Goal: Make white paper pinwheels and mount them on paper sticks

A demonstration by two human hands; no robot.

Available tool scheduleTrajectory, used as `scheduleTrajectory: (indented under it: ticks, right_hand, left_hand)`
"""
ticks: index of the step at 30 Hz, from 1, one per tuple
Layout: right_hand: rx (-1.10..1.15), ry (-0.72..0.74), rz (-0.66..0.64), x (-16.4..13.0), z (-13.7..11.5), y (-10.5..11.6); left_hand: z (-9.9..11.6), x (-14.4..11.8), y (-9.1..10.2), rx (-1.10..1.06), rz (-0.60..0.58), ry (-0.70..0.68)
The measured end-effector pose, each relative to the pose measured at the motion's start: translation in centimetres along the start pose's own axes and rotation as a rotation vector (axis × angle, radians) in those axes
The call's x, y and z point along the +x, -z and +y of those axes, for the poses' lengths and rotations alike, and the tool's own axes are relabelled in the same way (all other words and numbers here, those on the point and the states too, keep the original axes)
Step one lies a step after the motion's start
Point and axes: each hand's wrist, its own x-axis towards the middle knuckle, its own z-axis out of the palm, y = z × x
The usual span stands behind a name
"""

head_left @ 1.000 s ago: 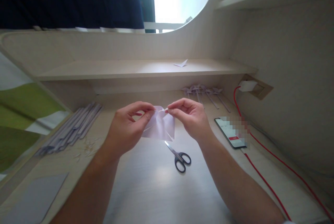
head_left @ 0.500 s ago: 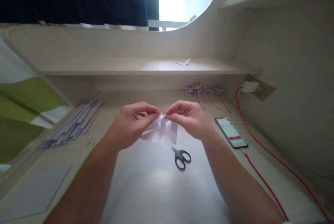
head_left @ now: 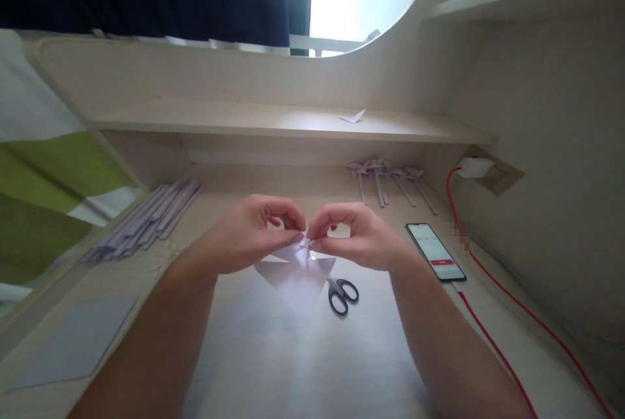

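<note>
Over the middle of the desk, my left hand (head_left: 266, 231) and my right hand (head_left: 354, 237) meet, each pinching the top of a pale lilac paper pinwheel (head_left: 297, 276). Its cut flaps hang below my fingertips and look blurred. What exactly lies between the fingertips is too small to make out. Just right of the paper, a pair of scissors (head_left: 342, 295) with black handles rests on the desk, its blades partly hidden by the paper.
Finished-looking paper pinwheels on sticks (head_left: 385, 175) lie at the back right. Rolled paper sticks (head_left: 146, 220) are piled at the left, near flat paper sheets (head_left: 75, 341). A phone (head_left: 436, 252) with a red cable (head_left: 517, 318) lies right. One folded paper (head_left: 354, 117) sits on the shelf (head_left: 219, 116).
Both hands have come down slightly with the pinwheel, and its flaps have turned to a different angle. The fingertips are closer together. The camera view has shifted a little.
</note>
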Motion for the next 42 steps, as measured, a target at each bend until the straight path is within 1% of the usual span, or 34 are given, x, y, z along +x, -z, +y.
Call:
scheduleTrajectory:
  ticks: [3,7,11,15,18,20,22,23,25,28,31,34,36,42]
  right_hand:
    - [-0.023,0.035,-0.067,-0.2,0.2,0.0]
    - [-0.041,0.050,-0.104,-0.2,0.2,0.0]
    - [-0.050,0.027,-0.168,-0.3,-0.1,0.0]
    - [-0.067,0.004,-0.241,-0.5,-0.2,-0.1]
    - [-0.081,0.005,-0.251,-0.5,-0.3,-0.1]
    - [-0.077,-0.007,-0.241,-0.5,-0.3,-0.1]
    - [-0.066,-0.025,-0.216,-0.4,-0.3,-0.1]
    - [-0.056,-0.034,-0.193,-0.4,-0.2,-0.1]
    - [-0.016,-0.066,-0.129,-0.3,-0.1,0.0]
    - [0.133,-0.151,-0.015,-0.1,0.3,0.0]
    - [0.252,-0.204,0.096,0.2,0.6,0.1]
    - [0.266,-0.189,0.176,0.3,0.7,0.2]
    - [0.264,-0.170,0.211,0.4,0.6,0.2]
    - [0.260,-0.146,0.235,0.4,0.5,0.2]
  left_hand:
    - [-0.2,0.0,-0.1,-0.057,-0.054,0.046]
    - [-0.9,0.0,0.0,-0.139,-0.101,0.077]
    - [-1.3,0.0,0.0,-0.184,-0.151,0.085]
    - [-1.3,0.0,-0.2,-0.215,-0.215,0.109]
    - [-1.2,0.1,-0.3,-0.224,-0.233,0.109]
    - [-1.1,0.1,-0.3,-0.216,-0.217,0.089]
    - [-1.1,0.0,-0.1,-0.202,-0.165,0.062]
    - [-1.1,0.0,0.0,-0.194,-0.112,0.049]
    - [-1.1,0.0,0.4,-0.181,0.040,0.025]
    - [-1.2,-0.1,0.8,-0.174,0.282,0.006]
    - [-1.4,0.0,1.0,-0.128,0.414,0.030]
    - [-1.7,0.3,0.7,-0.115,0.498,0.070]
    - [-1.8,0.6,0.4,-0.141,0.531,0.085]
    - [-1.2,0.7,-0.2,-0.169,0.475,0.034]
